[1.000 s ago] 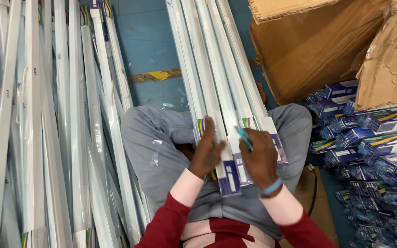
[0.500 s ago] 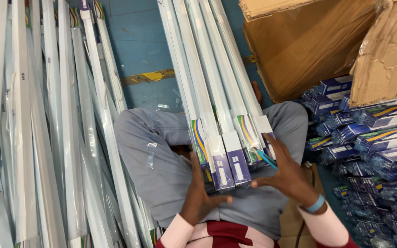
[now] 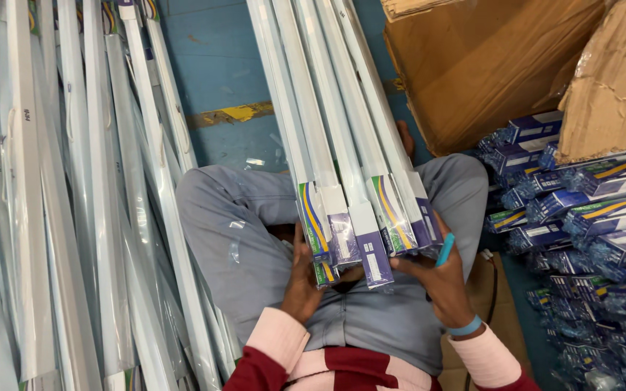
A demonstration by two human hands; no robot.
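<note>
Down on the blue floor [image 3: 219, 65] lay a big pile of long white tubes [image 3: 74, 217], off to the left. A brown cardboard box [image 3: 487, 65] sat at the top right, with a heap of small blue boxes [image 3: 588, 224] under it. A bundle of long boxed tubes [image 3: 342, 145] rested on the person's lap, near ends between the two hands. The left hand [image 3: 304, 279] was under the bundle's end, fingers curled up around it. The right hand [image 3: 440, 279] held the other side, fingers bent against the boxes. A small teal pen [image 3: 445, 249] was tucked in the right fingers.
</note>
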